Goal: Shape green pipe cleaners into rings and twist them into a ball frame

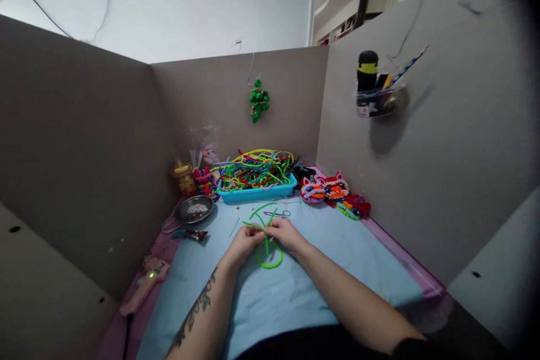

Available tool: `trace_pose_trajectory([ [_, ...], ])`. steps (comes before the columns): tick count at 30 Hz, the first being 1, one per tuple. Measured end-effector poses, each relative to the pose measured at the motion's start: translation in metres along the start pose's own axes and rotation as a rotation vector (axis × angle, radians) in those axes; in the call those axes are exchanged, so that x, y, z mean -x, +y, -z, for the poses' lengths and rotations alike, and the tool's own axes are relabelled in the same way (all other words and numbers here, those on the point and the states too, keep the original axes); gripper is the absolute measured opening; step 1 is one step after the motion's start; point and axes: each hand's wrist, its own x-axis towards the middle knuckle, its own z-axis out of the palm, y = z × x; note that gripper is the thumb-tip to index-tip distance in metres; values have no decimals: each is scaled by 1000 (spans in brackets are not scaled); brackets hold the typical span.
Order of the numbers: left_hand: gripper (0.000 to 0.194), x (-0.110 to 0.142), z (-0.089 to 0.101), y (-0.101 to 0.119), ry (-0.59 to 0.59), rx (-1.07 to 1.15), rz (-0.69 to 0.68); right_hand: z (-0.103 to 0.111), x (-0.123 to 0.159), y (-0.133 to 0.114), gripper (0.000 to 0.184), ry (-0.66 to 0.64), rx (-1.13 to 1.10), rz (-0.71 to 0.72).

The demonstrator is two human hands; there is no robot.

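Bright green pipe cleaners [270, 266] are bent into a ring with straight ends spreading out above it. My left hand [248, 241] pinches them from the left, and my right hand [285, 235] pinches close beside it from the right. Both sets of fingertips nearly meet over the stems, so the exact joint is hidden. The ring hangs just below the hands, over the light blue cloth [304, 292]. Just beyond the fingers lie another curved green piece [262, 209] and a pair of scissors [282, 214].
A blue tray [257, 195] piled with coloured pipe cleaners stands at the back. On the left are a metal dish [194, 210] and a pink glue gun [147, 286]. Fuzzy colourful figures [324, 188] sit back right. Grey panels [236, 95] enclose the table.
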Motion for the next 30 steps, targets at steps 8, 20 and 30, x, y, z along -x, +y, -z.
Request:
trace_pose_trajectory([
  [8,19,0,3,-2,-82,194,76,-7,6,-8,24,-55,-233,-105],
  [20,22,3,2,1,-114,366,114,-10,8,-8,23,-85,-377,-143],
  [30,20,-2,8,-14,-169,455,117,-15,10,-12,24,-61,-396,-123],
])
